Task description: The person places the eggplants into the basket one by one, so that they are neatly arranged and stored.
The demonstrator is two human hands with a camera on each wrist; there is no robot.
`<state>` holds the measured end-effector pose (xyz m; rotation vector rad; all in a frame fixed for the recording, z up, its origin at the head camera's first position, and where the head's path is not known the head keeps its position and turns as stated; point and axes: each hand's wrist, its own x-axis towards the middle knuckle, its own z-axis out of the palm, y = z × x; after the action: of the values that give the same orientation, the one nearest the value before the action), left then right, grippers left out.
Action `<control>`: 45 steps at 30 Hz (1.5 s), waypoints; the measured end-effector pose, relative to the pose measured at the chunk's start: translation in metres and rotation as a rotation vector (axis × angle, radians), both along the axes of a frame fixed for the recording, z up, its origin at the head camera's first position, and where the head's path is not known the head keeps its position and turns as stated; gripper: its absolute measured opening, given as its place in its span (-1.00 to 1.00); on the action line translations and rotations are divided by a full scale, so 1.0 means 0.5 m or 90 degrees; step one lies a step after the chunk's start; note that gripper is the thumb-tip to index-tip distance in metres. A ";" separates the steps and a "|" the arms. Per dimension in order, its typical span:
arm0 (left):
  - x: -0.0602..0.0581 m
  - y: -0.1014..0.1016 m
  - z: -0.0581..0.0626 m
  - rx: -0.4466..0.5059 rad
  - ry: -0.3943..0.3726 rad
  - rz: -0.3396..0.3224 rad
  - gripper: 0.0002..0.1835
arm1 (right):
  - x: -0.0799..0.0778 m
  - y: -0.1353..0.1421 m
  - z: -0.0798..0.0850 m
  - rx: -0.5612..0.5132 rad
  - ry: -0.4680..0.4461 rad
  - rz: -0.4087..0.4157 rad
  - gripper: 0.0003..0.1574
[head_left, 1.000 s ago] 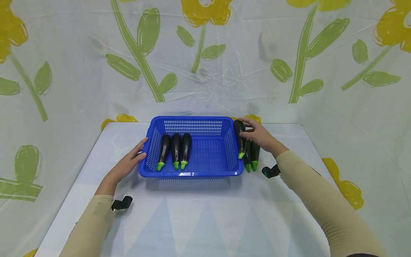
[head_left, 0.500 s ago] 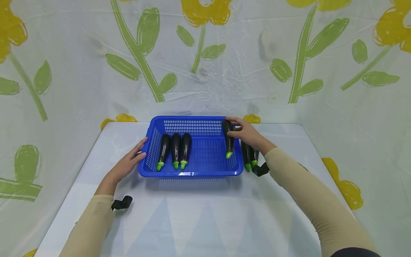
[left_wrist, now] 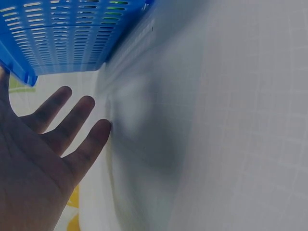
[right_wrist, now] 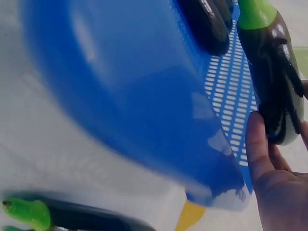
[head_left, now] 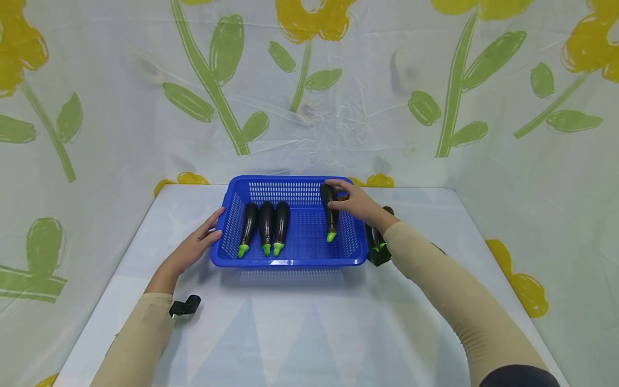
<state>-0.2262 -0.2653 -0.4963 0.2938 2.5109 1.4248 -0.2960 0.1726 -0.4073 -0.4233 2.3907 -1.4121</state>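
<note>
My right hand point(head_left: 359, 204) pinches an eggplant point(head_left: 330, 212) near its thick dark end, over the right part of the blue basket point(head_left: 290, 263). In the right wrist view that eggplant point(right_wrist: 272, 72) hangs inside the basket wall with its green stem end up in the picture. Three eggplants point(head_left: 266, 228) lie side by side in the basket's left part. At the basket's left rim, my left hand point(head_left: 189, 250) touches the edge with spread, mostly straight fingers; the left wrist view shows the palm point(left_wrist: 33, 163) beside the basket's outer wall.
More eggplants point(head_left: 373, 236) lie on the table to the right of the basket, partly hidden by my right forearm and its wrist camera point(head_left: 379, 256). The white table point(head_left: 290, 322) borders a flower-patterned curtain point(head_left: 358, 123) at the back and sides.
My right hand has carried the eggplant leftward, from beside the basket's right rim to over its inside. The left hand has stayed at the left rim.
</note>
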 end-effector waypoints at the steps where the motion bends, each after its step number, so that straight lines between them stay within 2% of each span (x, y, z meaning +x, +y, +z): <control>1: -0.001 0.000 -0.001 0.001 0.000 0.000 -0.28 | -0.001 -0.003 -0.002 0.006 -0.003 -0.002 -0.20; 6: -0.002 0.002 -0.003 0.003 0.000 -0.001 -0.28 | -0.008 -0.017 -0.009 0.041 0.000 -0.012 -0.22; 12: 0.003 0.001 0.000 0.007 0.003 -0.003 -0.28 | -0.018 -0.037 -0.008 0.010 -0.012 0.005 -0.20; 25: 0.006 -0.003 0.009 0.022 -0.009 -0.003 -0.28 | -0.034 -0.083 -0.021 -0.008 -0.078 -0.007 -0.20; 29: 0.005 0.000 0.016 0.021 -0.010 -0.003 -0.29 | -0.038 -0.095 -0.025 0.007 -0.092 -0.017 -0.21; 34: 0.001 0.003 0.017 0.020 -0.015 -0.003 -0.28 | -0.047 -0.110 -0.038 0.014 -0.116 -0.026 -0.22; 45: -0.002 0.001 0.008 0.024 -0.012 0.000 -0.27 | -0.068 -0.148 -0.072 0.038 -0.139 -0.007 -0.18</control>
<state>-0.2274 -0.2649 -0.4923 0.2859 2.4707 1.4699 -0.3301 0.0986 -0.4433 -0.2286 2.2551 -1.3143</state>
